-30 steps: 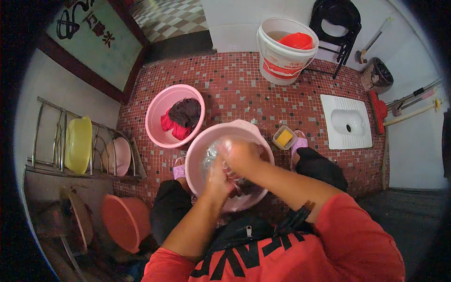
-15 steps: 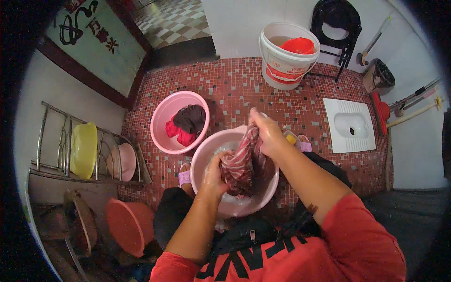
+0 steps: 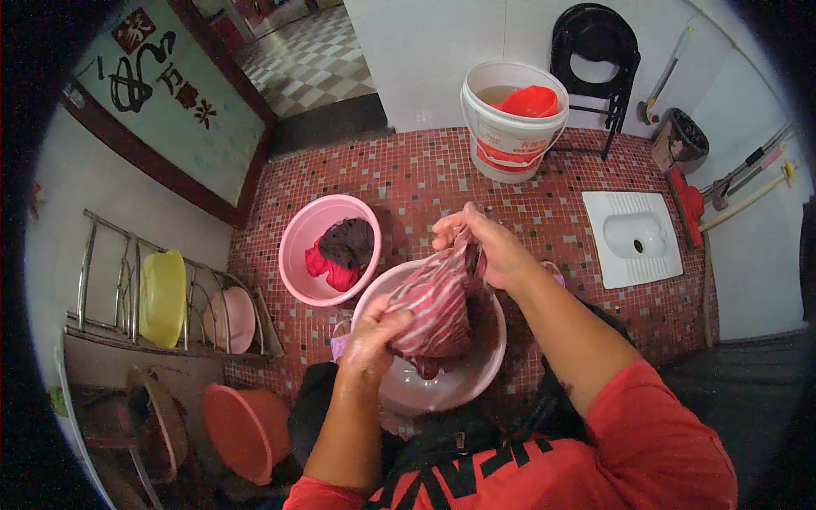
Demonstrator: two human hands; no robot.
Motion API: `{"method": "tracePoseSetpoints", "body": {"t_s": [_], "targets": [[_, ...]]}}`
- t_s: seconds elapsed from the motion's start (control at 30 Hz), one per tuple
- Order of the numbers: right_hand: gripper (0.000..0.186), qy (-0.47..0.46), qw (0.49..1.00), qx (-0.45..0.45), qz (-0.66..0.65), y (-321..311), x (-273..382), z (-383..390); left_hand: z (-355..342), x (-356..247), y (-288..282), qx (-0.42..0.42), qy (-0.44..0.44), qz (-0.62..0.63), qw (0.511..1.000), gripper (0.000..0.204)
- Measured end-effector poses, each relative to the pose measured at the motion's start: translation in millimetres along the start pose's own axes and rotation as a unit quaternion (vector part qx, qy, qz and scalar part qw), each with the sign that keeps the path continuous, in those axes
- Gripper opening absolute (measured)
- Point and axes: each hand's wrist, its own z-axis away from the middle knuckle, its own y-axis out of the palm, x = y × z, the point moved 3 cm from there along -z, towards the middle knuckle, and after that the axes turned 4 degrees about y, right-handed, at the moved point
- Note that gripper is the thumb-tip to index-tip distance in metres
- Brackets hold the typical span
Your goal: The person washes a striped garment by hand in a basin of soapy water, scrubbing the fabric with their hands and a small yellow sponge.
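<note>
Between my hands hangs a wet red-and-white striped cloth (image 3: 433,310), spread out over a pink basin (image 3: 489,374) with some water in its bottom. My left hand (image 3: 378,336) grips the cloth's left edge, thumb on top. Higher up and to the right, my right hand (image 3: 484,246) pinches its upper corner, where the fabric gathers into folds. The cloth's lower end droops into the basin. A second pink basin (image 3: 293,246) stands on the floor to the far left, with a dark garment (image 3: 348,244) and a red garment (image 3: 331,272) heaped inside.
Beyond stands a white bucket (image 3: 510,157) with a red scoop (image 3: 531,102) in it, beside a black folding chair (image 3: 595,51). A squat toilet (image 3: 636,238) is set in the floor at right. Along the left wall, a metal rack (image 3: 127,280) holds a yellow basin (image 3: 161,297).
The striped cloth has been opened out from a bunched shape into a wider sheet. My left hand has shifted slightly left and down, and the whole view has tilted a little.
</note>
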Motion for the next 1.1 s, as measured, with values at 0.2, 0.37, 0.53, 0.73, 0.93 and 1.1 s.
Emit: {"method": "tracePoseSetpoints", "body": {"t_s": [0.2,0.37,0.53,0.73,0.93,1.1], "targets": [[0.046,0.016,1.0,0.01,0.01,-3.1,-13.2,-8.3,-2.9,-9.5,-14.3,-0.011,0.192,0.129,0.973,0.042],[0.029,-0.052,0.957,-0.033,0.282,29.3,-29.6,5.8,-29.8,30.6,-36.1,-0.096,0.127,0.246,0.956,0.041],[0.024,-0.149,0.741,0.104,0.646,90.8,-106.0,47.0,-35.0,87.6,-73.7,-0.149,0.041,0.273,0.95,0.034],[0.026,-0.129,0.789,-0.13,0.586,25.5,-85.4,3.1,-19.6,47.7,30.8,-0.156,-0.086,0.294,0.939,0.041],[0.026,-0.22,0.752,0.02,0.622,84.2,-104.5,46.7,-23.1,64.9,-32.8,-0.293,0.009,0.194,0.936,0.038],[0.034,-0.183,0.778,-0.128,0.588,32.7,-67.0,7.9,-11.2,56.6,12.4,-0.137,-0.101,0.207,0.963,0.032]]}}
